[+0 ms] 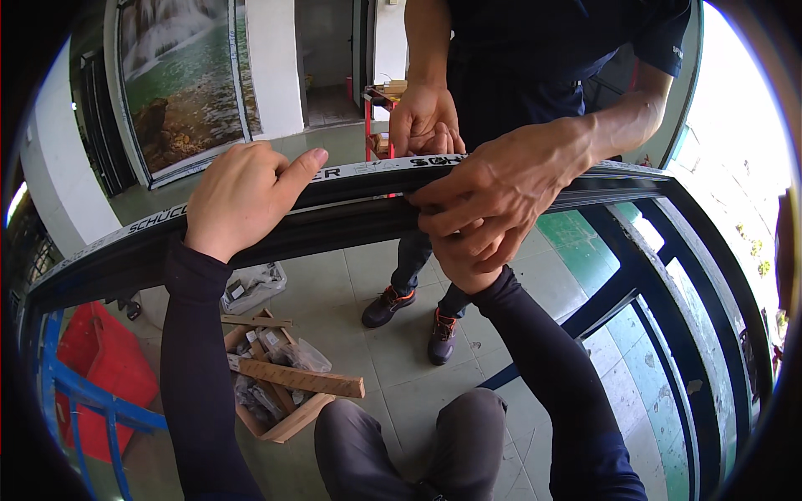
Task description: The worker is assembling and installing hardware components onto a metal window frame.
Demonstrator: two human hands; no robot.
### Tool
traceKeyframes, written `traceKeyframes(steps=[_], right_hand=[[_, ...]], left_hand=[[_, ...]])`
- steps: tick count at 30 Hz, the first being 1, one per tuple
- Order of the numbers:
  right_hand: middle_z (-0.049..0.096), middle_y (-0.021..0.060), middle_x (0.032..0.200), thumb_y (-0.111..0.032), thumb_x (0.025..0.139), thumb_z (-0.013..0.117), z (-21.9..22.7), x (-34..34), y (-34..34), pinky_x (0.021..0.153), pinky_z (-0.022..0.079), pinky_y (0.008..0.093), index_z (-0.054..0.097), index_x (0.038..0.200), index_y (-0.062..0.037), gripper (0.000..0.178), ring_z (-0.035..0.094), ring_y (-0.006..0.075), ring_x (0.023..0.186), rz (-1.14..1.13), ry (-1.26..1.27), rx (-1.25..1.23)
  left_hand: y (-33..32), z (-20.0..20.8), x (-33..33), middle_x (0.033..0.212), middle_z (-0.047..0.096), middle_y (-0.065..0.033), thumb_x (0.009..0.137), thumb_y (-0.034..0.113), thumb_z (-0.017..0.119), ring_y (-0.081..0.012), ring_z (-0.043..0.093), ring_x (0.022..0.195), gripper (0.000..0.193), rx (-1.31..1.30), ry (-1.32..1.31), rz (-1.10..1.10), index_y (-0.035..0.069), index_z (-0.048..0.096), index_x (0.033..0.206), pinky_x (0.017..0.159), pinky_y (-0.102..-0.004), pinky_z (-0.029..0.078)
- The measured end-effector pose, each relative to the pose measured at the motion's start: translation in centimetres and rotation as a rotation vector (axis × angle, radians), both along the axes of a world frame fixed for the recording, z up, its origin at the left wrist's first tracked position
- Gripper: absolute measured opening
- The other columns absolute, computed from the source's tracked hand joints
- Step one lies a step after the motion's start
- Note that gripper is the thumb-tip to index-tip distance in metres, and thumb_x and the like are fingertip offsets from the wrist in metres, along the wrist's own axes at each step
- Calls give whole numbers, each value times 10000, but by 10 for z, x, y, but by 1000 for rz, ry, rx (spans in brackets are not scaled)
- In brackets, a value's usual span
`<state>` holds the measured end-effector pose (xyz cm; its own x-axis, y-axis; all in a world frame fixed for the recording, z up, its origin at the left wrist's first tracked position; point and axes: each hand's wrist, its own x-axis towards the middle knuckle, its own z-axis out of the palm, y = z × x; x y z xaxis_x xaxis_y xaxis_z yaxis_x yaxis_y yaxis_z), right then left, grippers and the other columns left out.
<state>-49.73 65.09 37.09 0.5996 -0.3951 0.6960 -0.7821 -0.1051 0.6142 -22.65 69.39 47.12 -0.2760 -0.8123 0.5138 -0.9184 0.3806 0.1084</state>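
Observation:
A long black window or door frame with white protective film along its top spans the view in front of me. My left hand lies over its top edge on the left, fingers curled over the far side and thumb stretched out to the right. My right hand is at the frame's inner groove, right of the middle. A co-worker's hand covers most of it, so its fingers are largely hidden. The co-worker's other hand hangs just behind the film, palm partly turned up.
Blue metal stand bars are on both sides below the frame. On the floor are a wooden box of bagged parts, a clear plastic bin and a red container. The co-worker's shoes stand beyond the frame.

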Motion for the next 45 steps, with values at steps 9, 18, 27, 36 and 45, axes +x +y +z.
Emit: traceKeyframes(steps=[9, 18, 27, 36, 45], right_hand=[[654, 63, 1221, -185, 1046, 362, 1, 0, -33, 993, 488, 200, 549, 1258, 45, 364, 632, 71, 1104, -937, 1057, -626], [639, 84, 1201, -137, 987, 476, -16, -12, 17, 974, 480, 252, 589, 1162, 29, 267, 623, 139, 1085, -470, 353, -624], [591, 181, 1208, -8, 863, 668, -1, -96, 28, 987, 452, 415, 639, 1094, 12, 234, 583, 357, 1128, 509, -921, -301], [699, 228, 861, -360, 942, 605, 71, -169, 2, 751, 511, 435, 717, 925, 21, 398, 676, 396, 817, 213, -891, 94], [618, 178, 625, -500, 961, 551, 63, -153, 10, 629, 467, 431, 708, 757, -16, 548, 631, 356, 616, 52, -983, 109]], left_hand=[[2, 3, -2, 657, 470, -187, 999, 530, 518, -370, 524, 685, 665, -18, 0, -23, -51, 627, 695, 664, -447, 402], [1, -5, 5, 633, 466, -183, 990, 547, 526, -362, 520, 646, 690, -96, 23, -54, -49, 609, 651, 642, -450, 400], [2, -5, 1, 636, 463, -193, 984, 559, 532, -376, 520, 631, 727, -121, 16, -44, -63, 553, 609, 626, -463, 396], [3, -3, 0, 650, 456, -190, 991, 545, 531, -372, 518, 653, 700, -86, 28, -30, -62, 585, 646, 636, -453, 393], [1, -1, -2, 640, 447, -186, 1000, 517, 520, -362, 500, 645, 674, -39, 11, -7, -68, 584, 672, 628, -449, 374]])
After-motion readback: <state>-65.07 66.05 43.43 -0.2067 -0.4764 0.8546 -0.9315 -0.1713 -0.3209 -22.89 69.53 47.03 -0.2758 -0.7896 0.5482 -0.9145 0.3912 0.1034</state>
